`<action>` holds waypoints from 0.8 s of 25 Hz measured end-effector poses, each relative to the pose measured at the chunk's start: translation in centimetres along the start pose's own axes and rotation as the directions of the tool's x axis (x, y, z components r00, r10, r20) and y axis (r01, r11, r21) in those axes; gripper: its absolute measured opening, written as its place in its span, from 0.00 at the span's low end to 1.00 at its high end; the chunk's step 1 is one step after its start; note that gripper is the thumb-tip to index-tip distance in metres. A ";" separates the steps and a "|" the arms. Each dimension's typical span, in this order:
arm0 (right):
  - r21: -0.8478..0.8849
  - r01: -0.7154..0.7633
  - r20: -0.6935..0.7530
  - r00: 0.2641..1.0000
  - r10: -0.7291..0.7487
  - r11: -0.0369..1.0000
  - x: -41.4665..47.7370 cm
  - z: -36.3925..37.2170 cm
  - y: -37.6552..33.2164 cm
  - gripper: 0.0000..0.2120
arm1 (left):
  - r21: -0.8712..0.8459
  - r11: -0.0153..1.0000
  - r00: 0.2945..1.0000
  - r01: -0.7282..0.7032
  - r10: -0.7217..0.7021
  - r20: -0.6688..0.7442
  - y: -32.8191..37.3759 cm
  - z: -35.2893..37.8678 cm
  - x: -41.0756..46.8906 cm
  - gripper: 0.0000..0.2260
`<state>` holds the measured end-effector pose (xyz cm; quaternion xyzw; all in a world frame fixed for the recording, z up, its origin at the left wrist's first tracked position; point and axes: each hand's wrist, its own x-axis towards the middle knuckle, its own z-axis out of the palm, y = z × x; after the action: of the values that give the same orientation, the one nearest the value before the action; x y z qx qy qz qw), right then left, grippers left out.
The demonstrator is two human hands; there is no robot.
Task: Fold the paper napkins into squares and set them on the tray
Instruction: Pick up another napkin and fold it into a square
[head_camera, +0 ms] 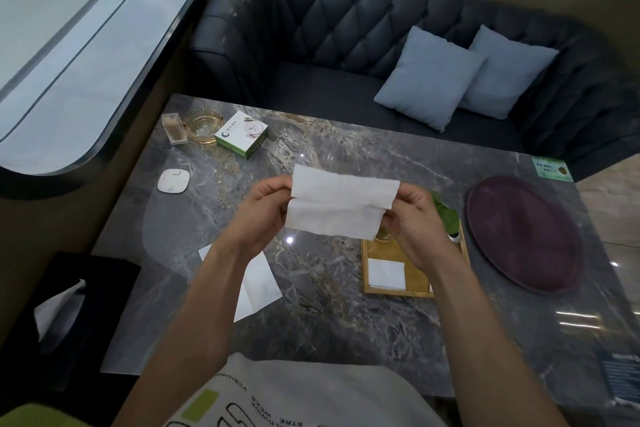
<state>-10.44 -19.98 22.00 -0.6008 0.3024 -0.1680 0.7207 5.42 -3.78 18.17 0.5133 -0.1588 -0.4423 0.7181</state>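
You hold one napkin (343, 206) in the air above the desk (329, 322). Your left hand (263, 208) pinches its left edge and your right hand (415, 218) pinches its right edge, fingers curled, and one crease runs across the sheet. The wooden tray (398, 292) lies under your right hand, which hides part of it, and a folded napkin (386, 274) sits in it. Your left forearm partly covers a flat napkin (259, 284) on the desk. The green-white box (241, 134) carries a logo and characters too small to read, and the sticker (550, 168) is also not readable. On your shirt (311, 392), upside down, "STRE WEAR" shows; the rest is cut off.
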 end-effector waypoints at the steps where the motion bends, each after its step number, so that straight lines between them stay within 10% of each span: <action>1: -0.025 0.003 0.006 1.000 -0.003 1.000 0.0 0.0 -0.2 0.23 | 0.000 1.000 1.000 0.000 0.000 0.006 0.0 0.0 0.0 0.25; 20: -0.023 -0.046 -0.056 0.997 0.044 0.999 -0.1 0.6 -1.1 0.14 | 0.130 0.991 0.997 0.027 -0.018 -0.076 -0.2 1.0 0.4 0.13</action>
<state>-10.01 -19.74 23.13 -0.5977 0.3379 -0.1647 0.7081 4.90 -4.72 18.35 0.5770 -0.1549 -0.4196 0.6834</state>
